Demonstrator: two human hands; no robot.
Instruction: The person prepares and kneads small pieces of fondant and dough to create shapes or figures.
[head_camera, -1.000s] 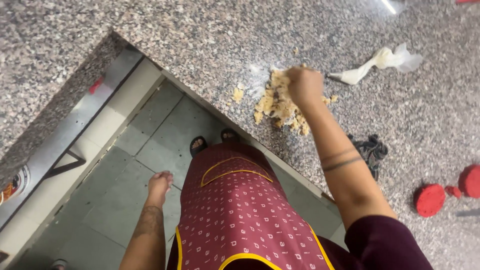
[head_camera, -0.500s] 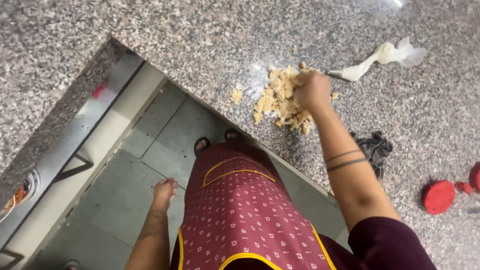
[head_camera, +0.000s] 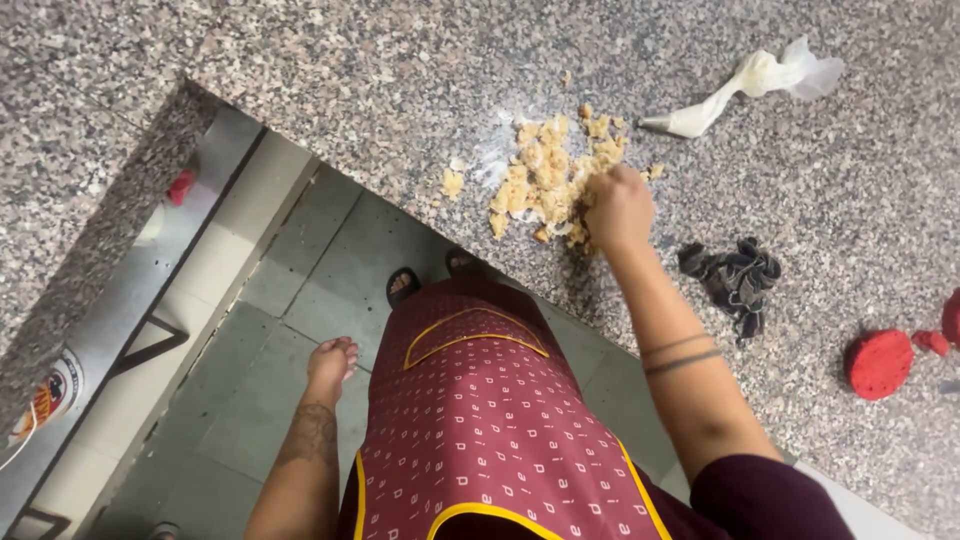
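A speckled grey granite counter (head_camera: 380, 70) was seen from above, with a person in a maroon apron (head_camera: 490, 430) standing at its near edge.

A loose heap of pale yellow crumbs (head_camera: 540, 180) was spread close to that near edge, with a dusting of white powder beside it and a few stray bits scattered toward the left. The crumbs were judged to be light, dry and soft, apt to break apart and scatter under any pressure; they seemed best gathered by scooping or pinching from the heap's outer rim rather than lifted as one piece.

The right hand (head_camera: 618, 208) was pressed onto the right side of the heap, knuckles up, fingers curled together into a loose fist over the crumbs; whether any were held inside could not be told. The left hand (head_camera: 332, 362) was hung below the counter edge beside the apron, fingers relaxed and slightly apart, holding nothing.

A white piping bag (head_camera: 745, 88) lay toward the far right. A crumpled dark cloth (head_camera: 735, 282) lay right of the hand, and a red disc (head_camera: 878, 364) was seen near the right edge.
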